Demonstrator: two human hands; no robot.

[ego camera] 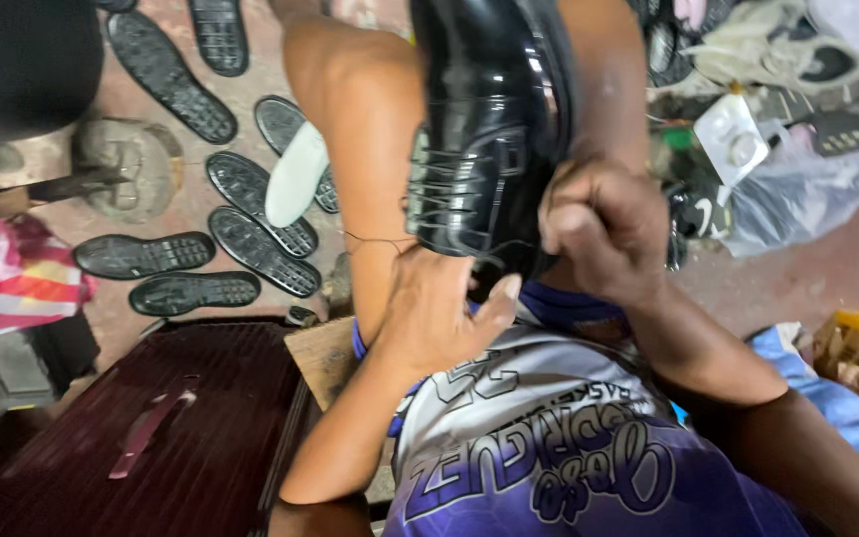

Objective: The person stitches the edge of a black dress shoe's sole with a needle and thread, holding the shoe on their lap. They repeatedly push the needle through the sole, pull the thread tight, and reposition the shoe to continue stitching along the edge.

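A shiny black lace-up shoe (484, 129) stands between my knees, its toe pointing away from me. My left hand (439, 313) presses against the near end of the shoe, thumb spread to the right. My right hand (603, 229) is clenched in a fist at the shoe's right side, gripping it near the opening; what lies inside the fist is hidden. A thin thread (380, 239) runs from the shoe across my left leg.
Several black rubber soles (251, 244) and one white insole (295, 174) lie on the reddish floor at left. A dark ribbed board (181, 428) sits at lower left, a striped cloth (12, 273) beside it. Shoes and a plastic bag (797, 189) crowd the upper right.
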